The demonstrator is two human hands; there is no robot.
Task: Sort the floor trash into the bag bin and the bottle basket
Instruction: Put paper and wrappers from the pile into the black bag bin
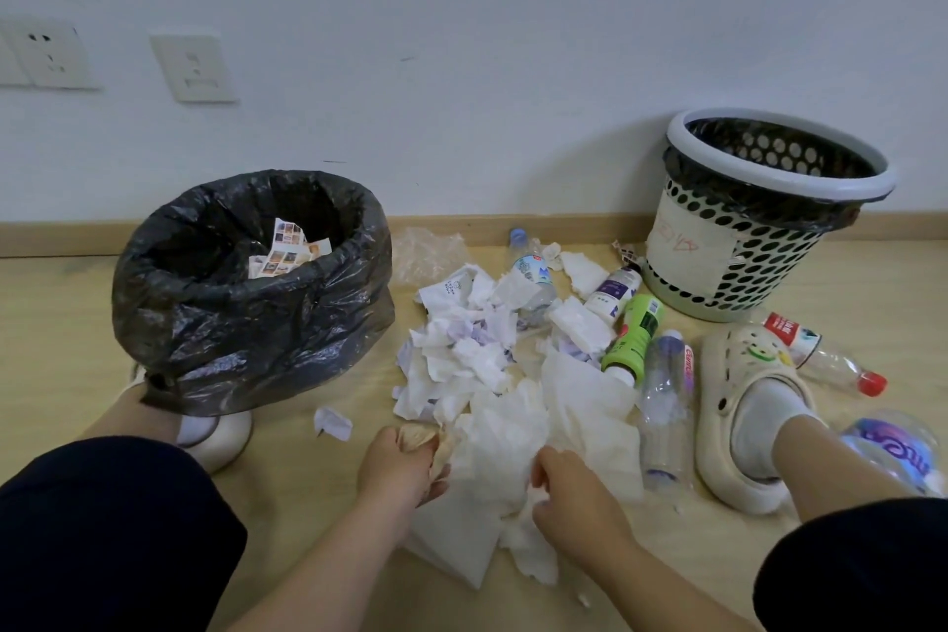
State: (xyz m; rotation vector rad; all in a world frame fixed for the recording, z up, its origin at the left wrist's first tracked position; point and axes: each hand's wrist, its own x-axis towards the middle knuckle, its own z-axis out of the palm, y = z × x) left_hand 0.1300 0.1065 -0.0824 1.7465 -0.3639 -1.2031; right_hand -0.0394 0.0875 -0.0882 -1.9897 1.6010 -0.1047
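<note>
Two hands low over the floor point(61, 323), both at the near edge of the tissue pile point(487, 349). Left hand point(397, 464) curled tight round a crumpled brownish wad point(418, 436), holding it against the pile. Right hand point(569, 493) knuckles up, fingers bent down into a white tissue point(528, 503) and gripping it.

Just left of the left hand: a small paper scrap point(333, 422). Farther out on that same side: the bag bin point(246, 323), upright, lined in black plastic, with printed sheets point(287, 249) lying inside.

Straight ahead of both hands: more crumpled tissue, then a clear wrapper point(426, 252) at the far edge near the wall.

Ahead and to the right of the right hand: bottles on their sides. Nearest, a clear bottle point(664, 400) beside the pile; past it a green bottle point(633, 334), a white bottle point(618, 293) with a purple label, and a blue-capped bottle point(531, 267) partly under tissue.

Well beyond these, against the wall: the bottle basket point(744, 241), perforated, upright, dark liner inside.

Right of the right hand: a cream clog point(744, 405) on a socked foot, with a red-capped bottle point(821, 354) and a purple-labelled bottle point(892, 452) past it.
</note>
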